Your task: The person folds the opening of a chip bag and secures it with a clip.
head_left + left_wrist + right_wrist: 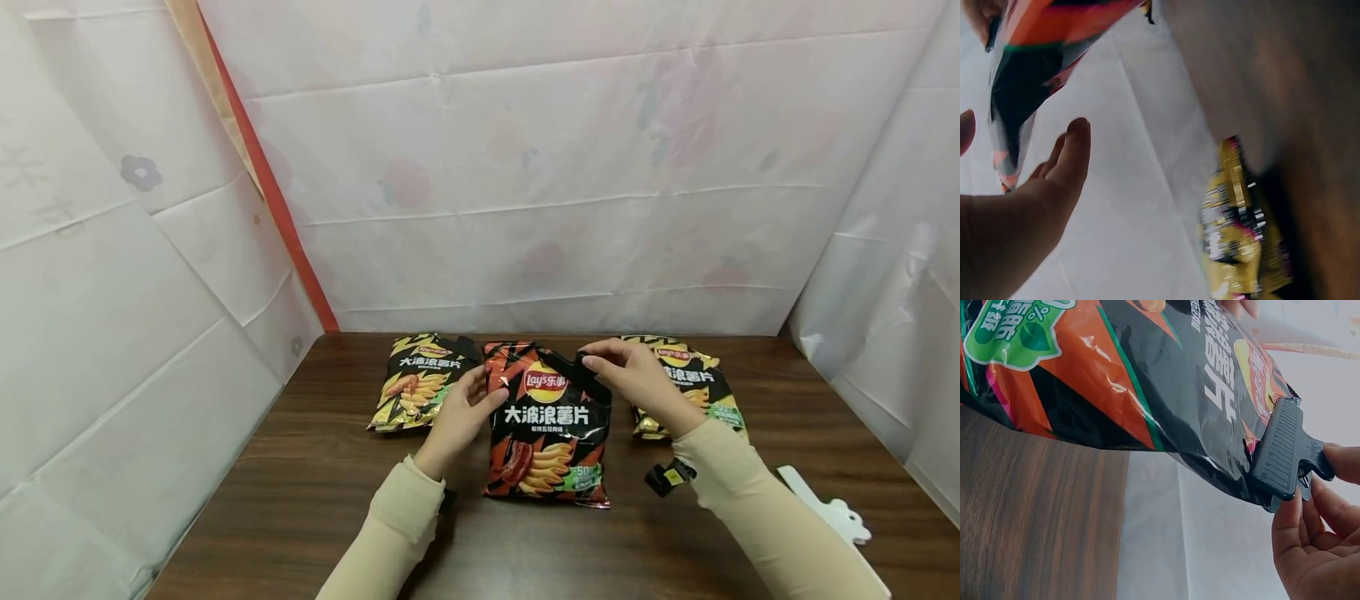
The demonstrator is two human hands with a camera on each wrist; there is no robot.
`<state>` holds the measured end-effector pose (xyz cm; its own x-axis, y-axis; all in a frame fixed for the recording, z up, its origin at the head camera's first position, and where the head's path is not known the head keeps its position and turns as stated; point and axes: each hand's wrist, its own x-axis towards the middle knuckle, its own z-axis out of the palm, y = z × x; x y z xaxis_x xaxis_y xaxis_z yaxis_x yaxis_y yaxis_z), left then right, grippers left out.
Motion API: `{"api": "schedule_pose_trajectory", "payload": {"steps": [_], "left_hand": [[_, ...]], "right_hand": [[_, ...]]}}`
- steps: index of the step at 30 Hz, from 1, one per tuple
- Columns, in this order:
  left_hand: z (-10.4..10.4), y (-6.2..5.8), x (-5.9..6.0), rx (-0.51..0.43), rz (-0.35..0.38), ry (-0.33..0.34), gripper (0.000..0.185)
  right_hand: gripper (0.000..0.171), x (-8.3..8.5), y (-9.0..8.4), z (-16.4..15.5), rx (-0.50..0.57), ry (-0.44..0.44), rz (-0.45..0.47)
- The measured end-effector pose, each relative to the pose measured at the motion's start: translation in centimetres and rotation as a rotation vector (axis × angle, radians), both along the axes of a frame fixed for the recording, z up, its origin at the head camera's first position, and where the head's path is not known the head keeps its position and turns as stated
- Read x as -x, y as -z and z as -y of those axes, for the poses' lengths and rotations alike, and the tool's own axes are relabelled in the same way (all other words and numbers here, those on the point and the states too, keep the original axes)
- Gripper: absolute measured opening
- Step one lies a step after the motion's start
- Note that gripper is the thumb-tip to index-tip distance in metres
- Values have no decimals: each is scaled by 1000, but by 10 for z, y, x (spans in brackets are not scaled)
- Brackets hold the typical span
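Note:
A red and black bag of potato chips (547,425) stands upright in the middle of the table, its front facing me. At its upper right corner my right hand (645,383) pinches the handle of a black bag clip (1280,450) between thumb and fingers. The clip's long jaw lies across the bag's top corner. My left hand (459,417) is at the bag's upper left edge, the thumb in front. In the left wrist view its fingers (1072,156) are nearly straight and apart from the bag.
Behind on the left lies a yellow and black chip bag (416,387) with a black clip (461,346) at its top corner. A similar yellow bag (686,379) lies behind my right forearm. A white flat object with a scalloped end (840,521) is at the right.

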<state>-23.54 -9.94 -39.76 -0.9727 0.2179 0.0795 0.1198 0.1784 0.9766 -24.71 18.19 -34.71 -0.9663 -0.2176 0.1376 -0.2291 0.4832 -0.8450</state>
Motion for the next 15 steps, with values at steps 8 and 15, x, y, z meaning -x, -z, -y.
{"api": "schedule_pose_trajectory", "payload": {"steps": [8,15], "left_hand": [[-4,19,-8,22,40,100,64],[-5,24,-12,-7,43,179,61]], "right_hand": [[40,2,3,1,30,5,12],[41,2,5,2,63,14,23]]}}
